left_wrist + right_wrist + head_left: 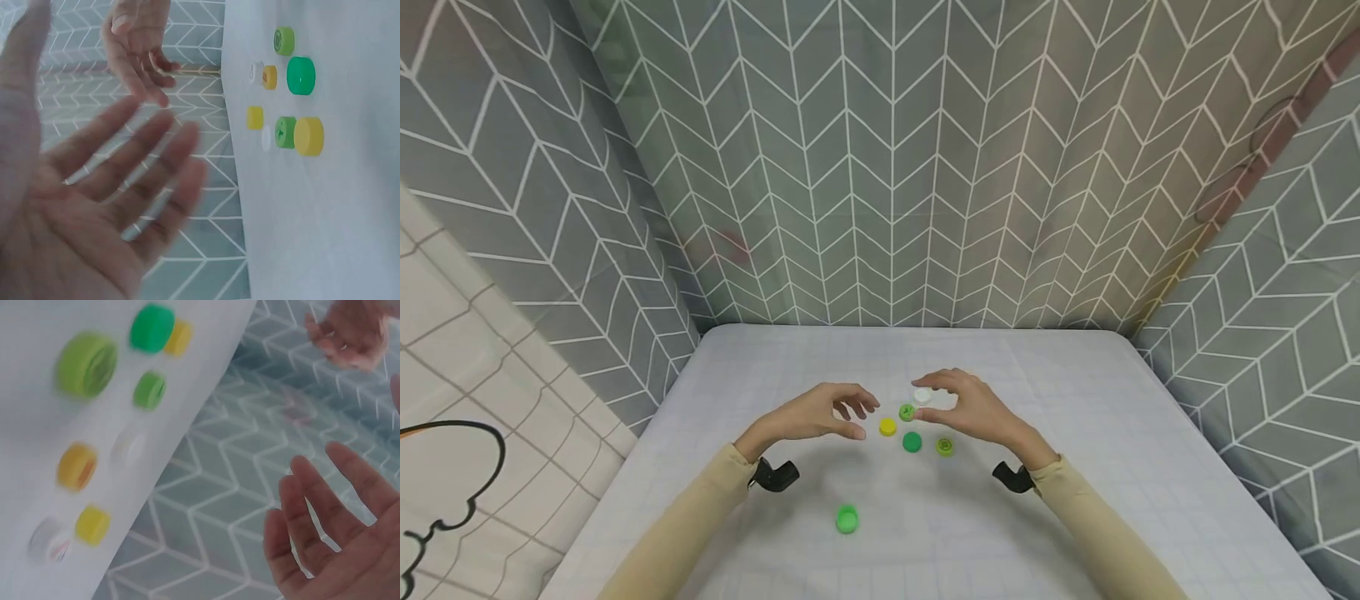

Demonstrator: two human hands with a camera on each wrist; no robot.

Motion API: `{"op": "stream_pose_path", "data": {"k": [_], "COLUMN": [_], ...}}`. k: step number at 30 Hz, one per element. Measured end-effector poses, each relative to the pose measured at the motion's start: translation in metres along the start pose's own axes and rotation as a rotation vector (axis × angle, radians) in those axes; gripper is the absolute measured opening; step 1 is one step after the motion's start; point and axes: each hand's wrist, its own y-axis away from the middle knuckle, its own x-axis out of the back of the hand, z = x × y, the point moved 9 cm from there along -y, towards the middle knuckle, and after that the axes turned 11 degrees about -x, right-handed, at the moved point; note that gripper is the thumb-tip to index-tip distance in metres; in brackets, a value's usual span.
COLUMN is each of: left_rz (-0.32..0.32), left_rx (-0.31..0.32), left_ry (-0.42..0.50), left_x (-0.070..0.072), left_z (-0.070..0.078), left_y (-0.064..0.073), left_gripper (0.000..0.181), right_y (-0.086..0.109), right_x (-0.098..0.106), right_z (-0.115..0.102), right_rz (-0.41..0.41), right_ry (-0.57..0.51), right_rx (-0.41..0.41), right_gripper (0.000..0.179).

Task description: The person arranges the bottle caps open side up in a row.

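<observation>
Both hands hover above a white table, holding nothing. My left hand (pixel 820 412), fingers spread loosely in the left wrist view, is just left of a yellow bottle cap (pixel 887 427). Opposite it, my right hand (pixel 967 407) has thumb and fingers apart over the right side of the caps, hiding some from the head view. Around the yellow cap lie a patterned green cap (pixel 907 412), a darker green cap (pixel 912 442), a lime cap (pixel 944 447) and a white cap (pixel 922 396). An orange-yellow cap (pixel 77 466) and another yellow cap (pixel 92 524) show in the right wrist view.
Nearer the person, a bright green cap (pixel 847 519) lies hollow side up, apart from the group. The white-covered table (pixel 1037 542) ends at a grey curtain (pixel 887 167) with a white zigzag pattern. Similar curtain hangs on both sides.
</observation>
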Motion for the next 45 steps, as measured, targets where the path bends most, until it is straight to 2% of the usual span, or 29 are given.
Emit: {"op": "stream_pose_path", "data": {"k": [3, 7, 11, 19, 23, 27, 36, 45], "left_rz": [0.075, 0.151, 0.183, 0.237, 0.246, 0.248, 0.229, 0.21], "left_rx": [-0.034, -0.01, 0.006, 0.036, 0.041, 0.06, 0.096, 0.11], "left_ry": [0.062, 0.1, 0.106, 0.128, 0.134, 0.139, 0.126, 0.148], "left_x": [0.013, 0.026, 0.032, 0.037, 0.04, 0.04, 0.032, 0.023], "left_z": [-0.009, -0.028, -0.043, -0.057, -0.06, -0.066, -0.077, -0.086], "left_y": [0.0, 0.0, -0.001, -0.008, -0.014, -0.021, -0.033, -0.038], "left_gripper": [0.048, 0.05, 0.046, 0.048, 0.048, 0.048, 0.055, 0.052], "right_y": [-0.002, -0.004, -0.006, -0.015, -0.023, -0.032, -0.046, -0.051], "right_x": [0.01, 0.012, 0.008, 0.01, 0.012, 0.005, -0.017, -0.032], "right_z": [0.018, 0.035, 0.044, 0.046, 0.043, 0.039, 0.038, 0.04], "right_rz": [0.036, 0.045, 0.035, 0.044, 0.04, -0.002, -0.096, -0.122], "right_ry": [-0.01, -0.021, -0.021, 0.001, 0.004, -0.006, -0.018, 0.011], "right_rx": [-0.051, -0.097, -0.112, -0.115, -0.109, -0.101, -0.11, -0.105], "right_gripper": [0.057, 0.062, 0.064, 0.064, 0.064, 0.065, 0.063, 0.061]}}
